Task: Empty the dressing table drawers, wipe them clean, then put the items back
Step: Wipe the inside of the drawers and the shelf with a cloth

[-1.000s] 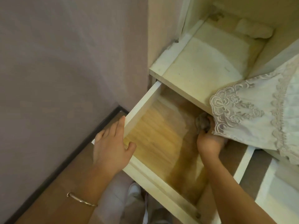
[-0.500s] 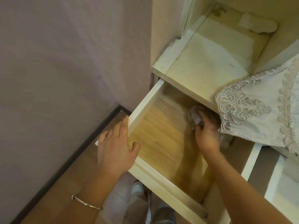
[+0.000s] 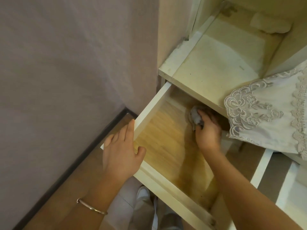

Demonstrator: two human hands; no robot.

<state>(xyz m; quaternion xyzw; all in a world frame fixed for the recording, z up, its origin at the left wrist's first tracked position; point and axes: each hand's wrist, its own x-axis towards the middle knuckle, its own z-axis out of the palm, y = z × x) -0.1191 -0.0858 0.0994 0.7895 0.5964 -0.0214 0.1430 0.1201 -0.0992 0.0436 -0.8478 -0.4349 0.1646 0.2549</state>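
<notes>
Wiping step in hand. Grey cloth clenched in right hand, pressed at emptied drawer back. Left hand released, braced on side wall. Next likely: cloth drawn forward across floor.

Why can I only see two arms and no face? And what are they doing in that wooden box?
The camera sits on the person's head and looks down, so you see only their arms. The box is a pulled-out drawer of a dressing table. The left hand rests on its corner with straight fingers. The right hand grips a crumpled grey cloth against the drawer's wooden bottom, near the back, for wiping. A lacy fabric hangs at the right.
</notes>
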